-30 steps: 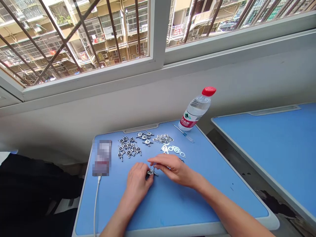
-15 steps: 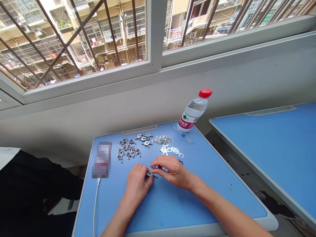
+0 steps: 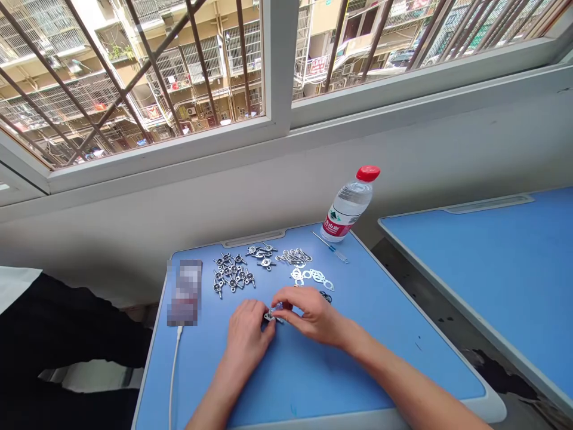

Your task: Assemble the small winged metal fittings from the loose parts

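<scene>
Between both hands, low over the blue table (image 3: pixel 340 370), is a small metal part (image 3: pixel 270 316) with a thin stem. My left hand (image 3: pixel 248 328) grips it from the left, thumb and fingers closed round it. The thumb and forefinger of my right hand (image 3: pixel 307 310) pinch something small and clear, perhaps a screwdriver handle, on top of the part. Behind the hands lie several dark round metal parts (image 3: pixel 233 270), more metal parts (image 3: pixel 265 262), a pile of metal pieces (image 3: pixel 295 257), flat silver plates (image 3: pixel 318 275) and black rings (image 3: pixel 326 296).
A water bottle (image 3: pixel 347 209) with a red cap stands at the back right, beside a thin blue-and-clear tool (image 3: pixel 330 246). On the left lies a blurred phone (image 3: pixel 185 292) with a white cable (image 3: pixel 173 370). A second blue table (image 3: pixel 501 257) is at right. Dark cloth (image 3: pixel 80 322) shows at left.
The view has shifted slightly. My right hand's fingers have moved a little over the metal part, and more of the black rings shows beside it. My left hand keeps its hold.
</scene>
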Available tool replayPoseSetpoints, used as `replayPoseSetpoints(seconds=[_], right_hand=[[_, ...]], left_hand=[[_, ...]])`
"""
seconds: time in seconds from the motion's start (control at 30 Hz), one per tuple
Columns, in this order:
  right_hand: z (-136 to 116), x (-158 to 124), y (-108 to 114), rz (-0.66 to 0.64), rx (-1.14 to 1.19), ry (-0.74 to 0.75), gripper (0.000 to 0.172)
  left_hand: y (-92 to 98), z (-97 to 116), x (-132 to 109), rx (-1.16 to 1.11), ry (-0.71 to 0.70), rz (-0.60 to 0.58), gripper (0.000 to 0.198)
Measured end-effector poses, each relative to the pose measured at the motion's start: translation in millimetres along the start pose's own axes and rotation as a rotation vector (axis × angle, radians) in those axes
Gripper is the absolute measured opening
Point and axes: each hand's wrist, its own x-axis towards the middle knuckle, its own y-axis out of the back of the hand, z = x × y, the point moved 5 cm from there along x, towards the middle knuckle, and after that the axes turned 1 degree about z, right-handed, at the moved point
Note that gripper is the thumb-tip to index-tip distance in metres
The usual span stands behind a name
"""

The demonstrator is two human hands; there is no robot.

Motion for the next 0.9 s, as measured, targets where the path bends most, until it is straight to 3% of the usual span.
replayPoseSetpoints(seconds=[0.63,0.8,0.9], right_hand=[[6.5,-2.3,-1.5,0.079,0.022,-0.052,0.025],[1.9,-0.8,-0.7,0.117,-0.128,0.055,0.021],[-6.1,0.9,-1.2,0.016,-0.238,0.155,0.022]], left_hand=[[-0.4,-2.4,1.6,-0.039,0.014,-0.078,0.008],[0.3,-2.1,2.4,-0.045,0.02,-0.071,0.009],[0.2,-2.4,3.2,-0.053,0.027,-0.064,0.009]])
